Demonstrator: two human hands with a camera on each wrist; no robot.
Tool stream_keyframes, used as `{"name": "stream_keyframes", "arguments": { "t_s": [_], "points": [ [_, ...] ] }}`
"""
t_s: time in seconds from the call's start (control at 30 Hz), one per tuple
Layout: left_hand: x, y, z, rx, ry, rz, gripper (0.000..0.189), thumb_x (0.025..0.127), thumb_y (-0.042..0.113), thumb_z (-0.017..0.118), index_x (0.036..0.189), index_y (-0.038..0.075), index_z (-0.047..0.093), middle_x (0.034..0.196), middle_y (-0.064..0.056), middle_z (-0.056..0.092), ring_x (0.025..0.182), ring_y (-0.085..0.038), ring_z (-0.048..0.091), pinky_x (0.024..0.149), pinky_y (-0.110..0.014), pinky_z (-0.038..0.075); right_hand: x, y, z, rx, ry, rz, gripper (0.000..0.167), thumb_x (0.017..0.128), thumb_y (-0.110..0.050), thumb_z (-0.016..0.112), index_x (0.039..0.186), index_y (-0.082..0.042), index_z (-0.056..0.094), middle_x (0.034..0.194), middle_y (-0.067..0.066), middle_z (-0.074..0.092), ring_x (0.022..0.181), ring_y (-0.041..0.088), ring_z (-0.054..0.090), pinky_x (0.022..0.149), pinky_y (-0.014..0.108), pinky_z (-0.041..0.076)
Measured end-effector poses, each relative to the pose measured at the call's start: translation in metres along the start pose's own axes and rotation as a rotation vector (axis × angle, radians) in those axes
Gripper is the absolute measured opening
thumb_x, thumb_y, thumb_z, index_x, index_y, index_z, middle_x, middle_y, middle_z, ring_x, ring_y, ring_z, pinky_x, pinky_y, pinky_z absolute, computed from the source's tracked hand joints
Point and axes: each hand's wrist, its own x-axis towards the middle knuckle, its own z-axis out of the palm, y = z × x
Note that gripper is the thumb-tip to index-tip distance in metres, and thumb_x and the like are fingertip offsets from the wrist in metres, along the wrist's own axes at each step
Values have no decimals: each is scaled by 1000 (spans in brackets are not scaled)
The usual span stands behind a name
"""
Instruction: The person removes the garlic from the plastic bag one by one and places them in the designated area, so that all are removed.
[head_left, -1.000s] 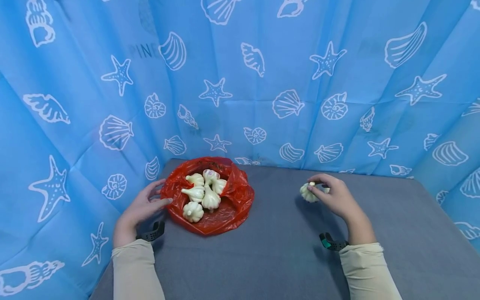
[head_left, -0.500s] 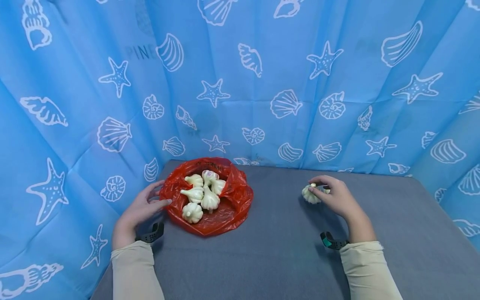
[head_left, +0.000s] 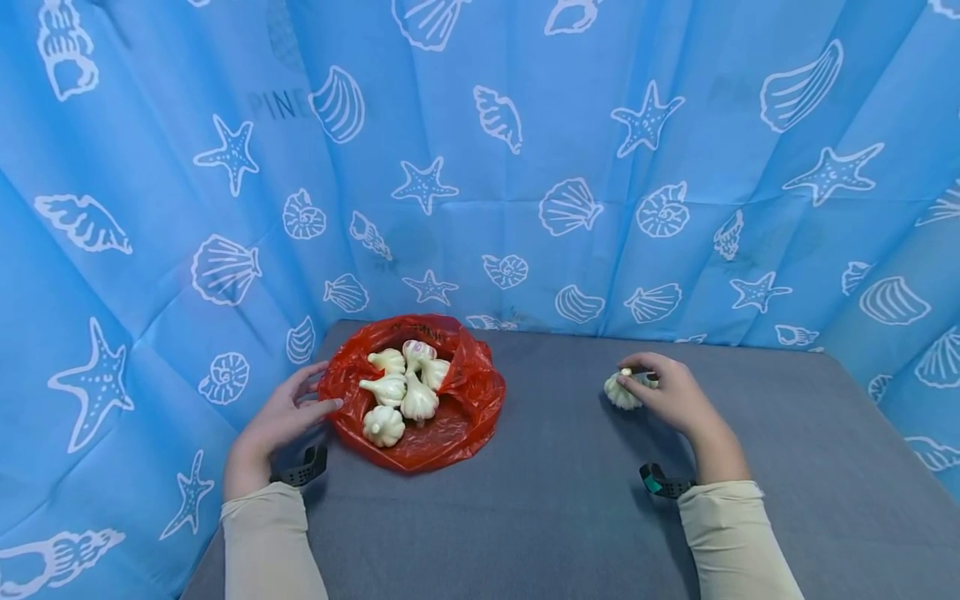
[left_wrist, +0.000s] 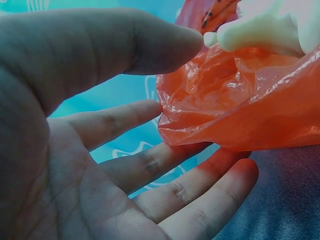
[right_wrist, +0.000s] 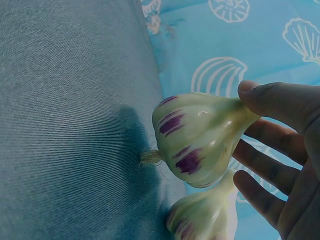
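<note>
The work looks partway, with six garlic bulbs (head_left: 418, 402) in the red bag (head_left: 487, 396) left of centre, the left hand (head_left: 276, 418) touching it, fingers spread, and, at right, the right hand (head_left: 675, 396) pinching a bulb (right_wrist: 190, 137) beside another bulb (right_wrist: 204, 216).

Garlic bulbs (head_left: 418, 402) inside red bag (head_left: 483, 408)

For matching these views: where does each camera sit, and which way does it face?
Head: worn there, facing forward and down at the table; left hand, right hand, sleeves show.
Left wrist: worn there, facing the red plastic bag; left hand shows.
Right wrist: worn there, facing a held garlic bulb; right hand shows.
Head and left wrist share the bag.
</note>
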Motion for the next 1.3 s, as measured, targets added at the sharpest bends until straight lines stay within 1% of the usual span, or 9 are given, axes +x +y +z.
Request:
{"name": "stream_keyframes", "arguments": {
  "t_s": [0.2, 0.37, 0.67, 0.83, 1.0, 1.2, 1.3],
  "points": [
    [1, 0, 1, -1, 3, 12, 88, 103, 28, 70, 170, 10, 17, 167, -30, 32, 151, -51, 38, 111, -59, 53, 2, 0, 3, 8, -14, 8, 26, 105, -18, 68, 124, -1, 72, 120, 20, 74, 115, 41, 68, 101, 65, 54],
    [0, -1, 1, 9, 3, 10, 89, 102, 31, 71, 170, 9, 18, 167, -31, 32, 150, -52, 38, 111, -59, 53, 1, 1, 5, 12, -13, 9, 26, 104, -17, 69, 126, -2, 72, 121, 20, 75, 116, 40, 69, 101, 64, 54],
    [0, 0, 1, 1, 7, -29, 91, 100, 34, 73, 170, 13, 20, 168, -28, 32, 151, -50, 38, 111, -59, 53, 1, 1, 7, 21, -15, 10, 27, 104, -17, 69, 128, -3, 71, 123, 20, 74, 117, 41, 68, 101, 65, 54],
    [0, 0, 0, -3, 7, -5, 90, 101, 33, 73, 170, 12, 20, 167, -29, 33, 149, -51, 40, 110, -60, 53, 1, -1, 6, 26, -18, 12, 28, 105, -18, 68, 128, -3, 71, 124, 20, 74, 117, 39, 68, 102, 64, 53],
    [0, -1, 0, 6, 4, 5, 91, 100, 32, 74, 170, 11, 20, 166, -30, 34, 146, -51, 44, 109, -58, 55, 2, -4, 7, 31, -24, 8, 27, 105, -17, 68, 127, -3, 71, 123, 20, 74, 116, 40, 68, 101, 64, 55],
    [-2, 0, 1, -29, -7, 17, 94, 99, 24, 76, 170, 8, 16, 166, -32, 34, 141, -51, 51, 108, -55, 56, 3, -3, 7, 31, -25, 19, 27, 104, -17, 68, 128, -3, 71, 123, 20, 74, 117, 40, 68, 102, 64, 55],
    [-3, 1, 1, -40, -13, 35, 95, 97, 19, 77, 170, 7, 16, 164, -33, 35, 139, -51, 54, 106, -51, 59, 2, -3, 7, 30, -26, 15, 27, 104, -16, 68, 128, -3, 71, 123, 20, 74, 117, 40, 68, 102, 64, 55]
  ]
}}
